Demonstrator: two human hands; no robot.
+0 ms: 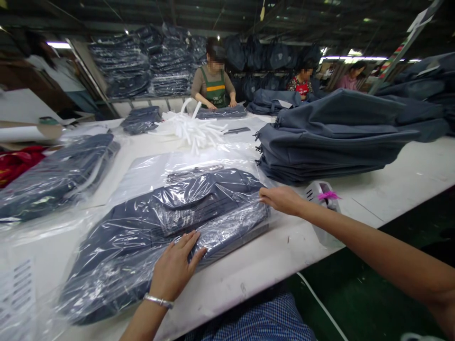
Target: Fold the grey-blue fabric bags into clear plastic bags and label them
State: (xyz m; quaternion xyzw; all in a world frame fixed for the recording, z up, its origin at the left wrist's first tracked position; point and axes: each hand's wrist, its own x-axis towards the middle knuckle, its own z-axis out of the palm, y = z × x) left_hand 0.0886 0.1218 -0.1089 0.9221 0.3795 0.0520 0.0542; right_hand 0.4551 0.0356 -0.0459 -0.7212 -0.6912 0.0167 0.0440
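Nr-left of bag stack (330, 149): wrapped bag (161, 220), long axis twd stack | R hand (282, 200) pinching plastic film (231, 226) at stack-side end, bag lying L of grip | L hand (175, 263) flat, fingers sl. spread atop film, farther fr. stack

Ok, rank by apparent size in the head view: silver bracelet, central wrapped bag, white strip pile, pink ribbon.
1. Central wrapped bag
2. White strip pile
3. Silver bracelet and pink ribbon: too alike to rank.
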